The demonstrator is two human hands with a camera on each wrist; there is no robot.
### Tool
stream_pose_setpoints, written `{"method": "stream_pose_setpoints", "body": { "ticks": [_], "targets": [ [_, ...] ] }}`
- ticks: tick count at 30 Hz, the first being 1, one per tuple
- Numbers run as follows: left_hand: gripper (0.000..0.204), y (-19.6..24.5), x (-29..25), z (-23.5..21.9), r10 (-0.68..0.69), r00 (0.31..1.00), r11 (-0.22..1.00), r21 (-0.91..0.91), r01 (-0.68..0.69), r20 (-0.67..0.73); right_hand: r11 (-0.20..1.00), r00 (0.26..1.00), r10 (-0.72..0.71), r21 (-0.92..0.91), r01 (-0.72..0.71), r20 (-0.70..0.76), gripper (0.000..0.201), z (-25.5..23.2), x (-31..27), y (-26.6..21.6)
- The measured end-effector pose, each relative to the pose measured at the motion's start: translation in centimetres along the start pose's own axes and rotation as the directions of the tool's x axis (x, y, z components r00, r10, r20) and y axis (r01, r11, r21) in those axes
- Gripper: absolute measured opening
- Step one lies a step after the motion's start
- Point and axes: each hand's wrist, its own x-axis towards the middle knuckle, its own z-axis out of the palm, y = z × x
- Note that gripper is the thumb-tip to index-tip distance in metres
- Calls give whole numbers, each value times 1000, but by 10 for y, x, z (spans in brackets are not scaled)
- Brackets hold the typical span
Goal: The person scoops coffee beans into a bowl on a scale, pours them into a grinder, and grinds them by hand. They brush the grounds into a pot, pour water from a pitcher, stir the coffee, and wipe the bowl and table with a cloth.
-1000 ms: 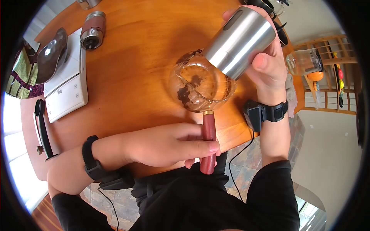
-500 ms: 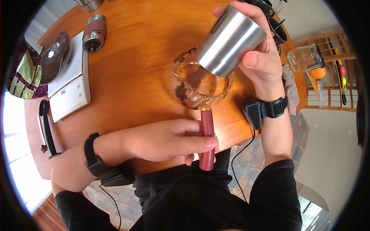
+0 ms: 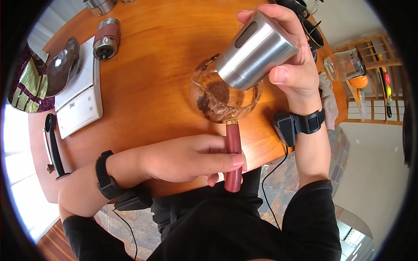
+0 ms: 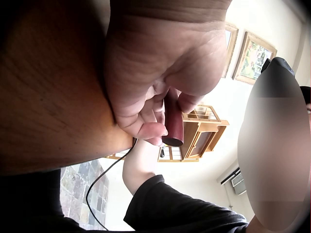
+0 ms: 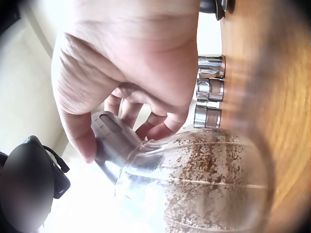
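In the head view, my left hand (image 3: 187,158) grips the reddish wooden handle (image 3: 233,141) of a clear glass pot (image 3: 240,114). Dark brown grounds, apparently coffee, lie heaped in the pot and cling to its wall. My right hand (image 3: 300,71) holds a brushed-steel cylinder (image 3: 259,50) with a dark oval window, tilted so its lower end overlaps the pot's opening. From the right wrist, the cylinder (image 5: 116,141) slants into the mouth of the speckled glass pot (image 5: 209,184). The handle's end (image 4: 173,126) shows between thumb and fingers in the left wrist view.
At left stand a white scale (image 3: 80,111), a dark glossy tray (image 3: 64,65) over it, a patterned bag (image 3: 28,85) and a black-handled scoop (image 3: 53,143). A steel grinder part with a brown band (image 3: 107,37) lies behind. A crumpled cloth (image 3: 328,100) is at the right edge.
The right hand has shifted the steel cylinder left and tilted it further over the pot. The heap of grounds in the pot has grown. The left hand keeps its grip on the handle.
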Motion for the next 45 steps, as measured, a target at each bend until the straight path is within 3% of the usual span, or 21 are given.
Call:
{"method": "stream_pose_setpoints", "body": {
  "ticks": [4, 6, 9, 12, 13, 15, 16, 18, 19, 21, 28, 29, 31, 34, 36, 37, 40, 41, 42, 44, 45],
  "targets": [
    [43, -1, -1, 0, -7, 1000, 1000, -7, 7, -7, 996, 1000, 12, 88, -11, -8, 83, 0, -2, 0],
    [31, -2, -1, -2, -15, 1000, 1000, -19, 15, 5, 994, 999, 25, 109, -21, -34, 83, 2, -3, -2],
    [31, -3, 0, -2, -6, 1000, 1000, -14, 6, 5, 995, 993, 89, 45, -85, -74, 83, 5, 0, -7],
    [30, -1, 0, -2, 7, 1000, 1000, -26, -6, 16, 968, 999, 46, 246, -46, 9, 82, 11, 6, -9],
    [30, 0, -1, -1, 7, 1000, 1000, -15, -7, 14, 921, 987, 116, 384, -65, -110, 71, 22, 10, -12],
    [42, 1, -1, 1, 4, 1000, 1000, 9, -4, -14, 950, 990, 124, 296, -99, -66, 77, -16, 0, 4],
    [42, 2, -1, 1, 2, 1000, 1000, 25, -1, -15, 945, 983, 151, 307, -113, -103, 69, -4, 4, -1],
    [42, 3, -2, 2, -14, 1000, 1000, -3, 14, -24, 811, 950, 196, 584, -18, -244, 66, -5, 2, 6],
    [42, 3, -2, 2, -20, 999, 1000, 9, 21, -26, 812, 951, 184, 583, -5, -247, 66, -10, 0, 11],
    [40, 5, -2, 2, -27, 1000, 999, 27, 28, -8, 559, 983, 181, 822, -107, 5, 63, -27, -2, 19],
    [37, 7, -4, 5, -34, 999, 999, 40, 35, -34, 477, 985, 157, 868, -142, 75, 59, -22, -2, 22],
    [38, 8, -4, 5, -36, 999, 997, 60, 37, -27, 563, 981, 193, 816, -134, 28, 59, -20, -2, 20],
    [39, 9, -6, 6, -47, 998, 994, 95, 50, -33, 531, 983, 157, 832, -162, 91, 60, -22, 0, 24],
    [41, 14, -7, 6, -116, 992, 982, 142, 121, -49, 505, 980, 97, 840, -199, 174, 64, -22, 0, 29],
    [37, 19, -11, 5, -152, 988, 956, 247, 156, -34, 417, 970, 85, 876, -243, 229, 64, -23, 1, 30],
    [37, 29, -18, 10, -166, 985, 947, 272, 172, -45, 448, 968, 180, 862, -238, 173, 61, -18, 0, 21],
    [31, 67, -50, 20, -318, 931, 791, 492, 364, -178, 478, 978, 108, 854, -207, 177, 53, -13, 1, 11],
    [29, 77, -65, 21, -80, 977, 846, 505, 170, -196, 476, 976, 132, 852, -217, 174, 56, -13, 0, 11],
    [28, 83, -72, 22, 168, 964, 855, 518, -39, -206, 483, 980, 114, 852, -199, 164, 56, -12, -1, 11],
    [31, 102, -62, 26, 366, 881, 821, 549, -155, -299, 505, 973, 138, 832, -229, 184, 59, -8, 0, 10],
    [38, 106, -44, 34, 507, 783, 736, 654, -175, -361, 522, 968, 146, 816, -249, 203, 61, -8, 0, 10]
  ]
}}
